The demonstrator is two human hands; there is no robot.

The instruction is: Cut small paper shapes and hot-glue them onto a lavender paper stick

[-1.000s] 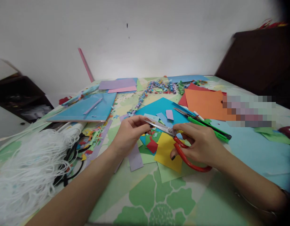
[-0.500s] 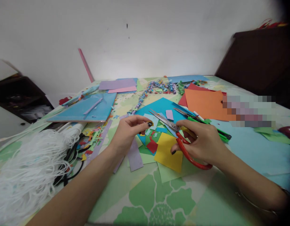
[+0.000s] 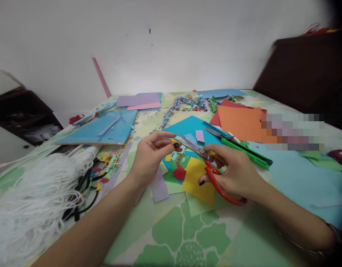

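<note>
A plain white wall (image 3: 204, 48) stands behind the work, marked by a couple of dark specks, with a slim pink roll (image 3: 100, 76) leaning against it. A dark cabinet (image 3: 306, 70) rises at the right; low dark shelves (image 3: 23, 115) sit off to the left. Between them is the counter (image 3: 126, 241), dressed in a cloth with big green flowers and thickly strewn with paper.

From the head view, the left hand (image 3: 150, 157) is over the middle of the litter, thumb and forefinger pinched together on what looks like a tiny yellow scrap (image 3: 174, 141). The fingers of the right hand (image 3: 234, 170) are wrapped about the red handles of the scissors (image 3: 216, 185) — blades aimed leftward, tips just beside the left fingertips.

Under the hands lie a yellow sheet (image 3: 198, 180), a small red piece (image 3: 179, 173) and a lilac strip (image 3: 159, 185). To the right are a green cutter (image 3: 248, 154), an orange sheet (image 3: 237, 124) and, nearer, broad pale blue paper (image 3: 304, 181). To the left, a shiny blue pad (image 3: 90, 129) lies beyond a great tangle of white cord (image 3: 43, 207). Farther back, a string of little paper curls (image 3: 168, 116) bends across the cloth, near a flat purple sheet (image 3: 137, 100).
</note>
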